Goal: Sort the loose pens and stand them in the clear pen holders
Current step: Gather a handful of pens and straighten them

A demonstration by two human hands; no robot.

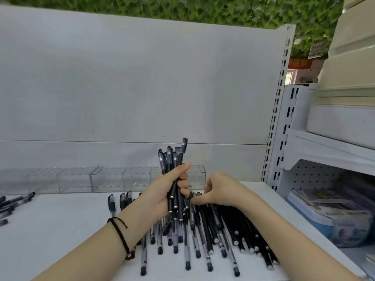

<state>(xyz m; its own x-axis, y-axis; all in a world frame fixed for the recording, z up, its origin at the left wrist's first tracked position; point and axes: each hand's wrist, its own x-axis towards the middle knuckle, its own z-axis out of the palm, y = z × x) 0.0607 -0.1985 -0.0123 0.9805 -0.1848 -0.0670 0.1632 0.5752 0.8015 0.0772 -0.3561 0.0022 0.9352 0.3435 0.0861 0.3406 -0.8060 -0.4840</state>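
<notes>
Black pens, a thick bundle of pens [174, 159], stand upright in the person's left hand [169, 189]. Its fingers and thumb are wrapped tightly round the lower part of the barrels, and the capped ends fan out above the fist. A braided black cord bracelet [121, 236] circles that wrist.

Just to the right, the right hand [220, 191] rests low with its fingers curled. Its thumb and fingertips pinch a single pen [190, 191] at the far end of the pile of pens [205, 234]. This pile lies flat on the white shelf [60, 236] beneath both hands, mostly black barrels mixed with clear ones, spreading toward the viewer.

A few more pens [119, 199] lie just left of the left wrist, and a small scatter of loose pens [14, 202] sits well apart at the far left edge.

Behind the hands, a row of clear pen holders [105, 179] lines the foot of the white back panel [142, 88].

On the right, a neighbouring shelving unit [294, 122] holds blue packages [316, 218] below and stacked cream trays [355, 78] above. Green leaves [182, 9] cover the wall beyond.
</notes>
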